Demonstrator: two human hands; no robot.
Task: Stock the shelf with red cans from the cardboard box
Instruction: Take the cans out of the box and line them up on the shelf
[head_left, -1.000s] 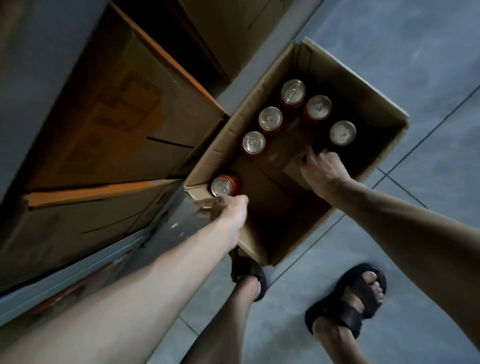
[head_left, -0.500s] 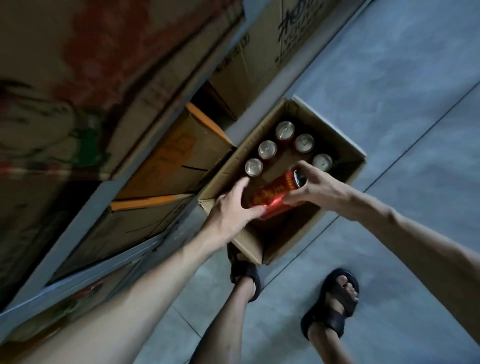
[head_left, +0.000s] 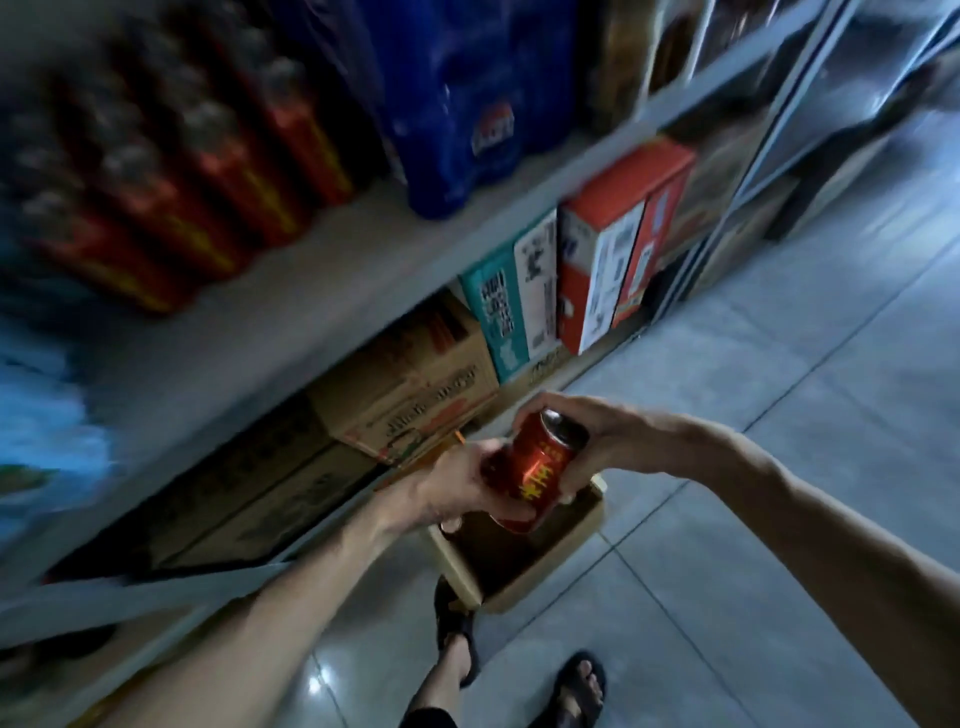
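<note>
Red can (head_left: 535, 465) hangs in mid-air between both hands, straight above the open cardboard box (head_left: 545, 571) and just out from the front edge of the shelf (head_left: 322, 306), not resting on either. It is tilted, with its silver top turned up toward the far right and its base down toward the near left.

The left hand (head_left: 457, 486) grips the lower end of the can, with fingers curled under and round the base. The right hand (head_left: 597, 441) holds the upper end, its fingers arched over the top rim and its thumb pressed against the side lower down. Both hands close firmly on this one can.

The box stands on the grey tiled floor (head_left: 779, 426), close against the bottom of the shelving. Only its near corner and right wall show below the hands, and its inside is dark.

On the shelf board at far left stand blurred rows of shelved red cans (head_left: 218, 171) with silver tops, and to their right a blue wrapped pack (head_left: 467, 109). Under the board lie brown cartons (head_left: 415, 384), then a teal and white box (head_left: 511, 306) and an orange and white box (head_left: 613, 249) further right. Two sandalled feet (head_left: 576, 686) show at the near edge, one of them touching the cardboard box's near corner.
</note>
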